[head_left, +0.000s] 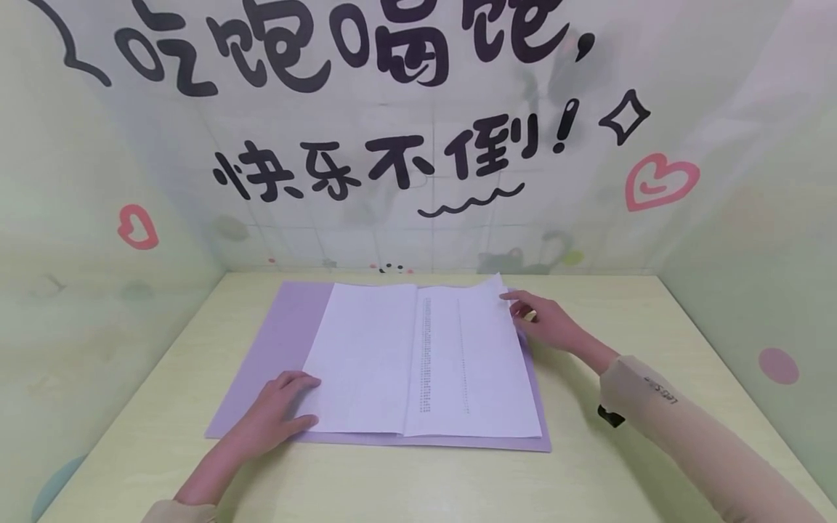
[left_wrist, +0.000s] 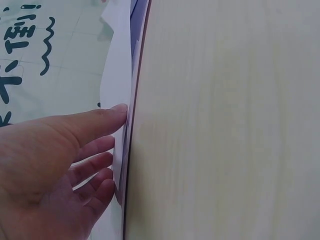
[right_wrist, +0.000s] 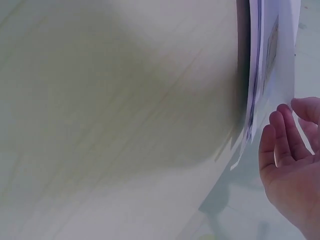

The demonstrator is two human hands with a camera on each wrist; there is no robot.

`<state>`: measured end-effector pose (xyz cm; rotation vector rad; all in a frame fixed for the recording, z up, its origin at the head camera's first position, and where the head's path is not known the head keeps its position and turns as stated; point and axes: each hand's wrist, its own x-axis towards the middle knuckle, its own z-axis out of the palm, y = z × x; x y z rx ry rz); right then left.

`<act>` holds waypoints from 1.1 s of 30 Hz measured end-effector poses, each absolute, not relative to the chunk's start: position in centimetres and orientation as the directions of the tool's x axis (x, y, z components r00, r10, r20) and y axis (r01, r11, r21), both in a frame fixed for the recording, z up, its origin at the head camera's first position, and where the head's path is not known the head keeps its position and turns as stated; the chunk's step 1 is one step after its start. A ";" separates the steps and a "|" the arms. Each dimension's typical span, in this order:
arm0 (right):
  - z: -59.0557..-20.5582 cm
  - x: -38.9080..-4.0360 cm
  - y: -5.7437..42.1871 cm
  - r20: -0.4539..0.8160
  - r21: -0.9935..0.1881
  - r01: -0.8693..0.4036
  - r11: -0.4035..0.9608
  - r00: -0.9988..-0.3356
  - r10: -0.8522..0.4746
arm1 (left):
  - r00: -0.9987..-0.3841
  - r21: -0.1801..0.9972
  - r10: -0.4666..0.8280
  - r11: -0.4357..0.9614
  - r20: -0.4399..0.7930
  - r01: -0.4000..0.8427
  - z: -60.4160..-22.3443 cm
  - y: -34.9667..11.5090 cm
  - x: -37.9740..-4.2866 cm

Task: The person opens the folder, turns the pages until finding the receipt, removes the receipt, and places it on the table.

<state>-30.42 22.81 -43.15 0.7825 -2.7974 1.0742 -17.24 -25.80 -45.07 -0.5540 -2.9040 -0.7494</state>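
An open folder with a purple cover (head_left: 277,341) lies on the table, white sheets spread across it. The left page (head_left: 366,349) looks blank; the right page (head_left: 500,363) carries printed columns. At the upper right edge, my right hand (head_left: 549,323) pinches the page between thumb and fingers, and the corner above it stands raised. The right wrist view shows the sheet (right_wrist: 286,60) held apart from the pages beneath. My left hand (head_left: 281,407) rests on the lower left of the blank page, its fingers extended; in the left wrist view the thumb (left_wrist: 107,120) touches the paper's edge.
The pale wooden table (head_left: 405,487) runs back to a white wall (head_left: 366,240) with black lettering and pink hearts. Light side walls stand to the left and right. A small black object (head_left: 611,415) shows under the right sleeve (head_left: 680,428).
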 end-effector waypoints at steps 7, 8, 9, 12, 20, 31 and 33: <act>-42.6 -30.7 22.7 0.244 -0.608 -0.483 0.630 -0.869 -0.431 | -0.936 0.463 0.314 0.814 0.157 0.350 -45.0 -25.8 -17.1; -42.6 -30.8 22.7 0.242 -0.613 -0.479 0.629 -0.871 -0.427 | -0.937 0.462 0.313 0.815 0.157 0.350 -45.0 -25.8 -17.1; -42.5 -30.9 22.6 0.240 -0.614 -0.473 0.632 -0.875 -0.422 | -0.937 0.462 0.313 0.815 0.157 0.350 -45.0 -25.8 -17.1; -42.1 -31.2 22.3 0.235 -0.613 -0.461 0.642 -0.882 -0.408 | -0.937 0.460 0.312 0.817 0.157 0.348 -45.0 -25.9 -17.1; -40.4 -32.0 20.7 0.267 -0.597 -0.489 0.636 -0.869 -0.417 | -0.939 0.468 0.305 0.814 0.158 0.343 -45.2 -26.0 -17.1; -37.7 -33.1 17.9 0.298 -0.570 -0.516 0.640 -0.855 -0.423 | -0.934 0.460 0.310 0.813 0.177 0.357 -45.4 -26.0 -17.2; -37.3 -33.3 17.4 0.307 -0.567 -0.525 0.635 -0.850 -0.428 | -0.933 0.460 0.313 0.811 0.181 0.361 -45.5 -26.0 -17.3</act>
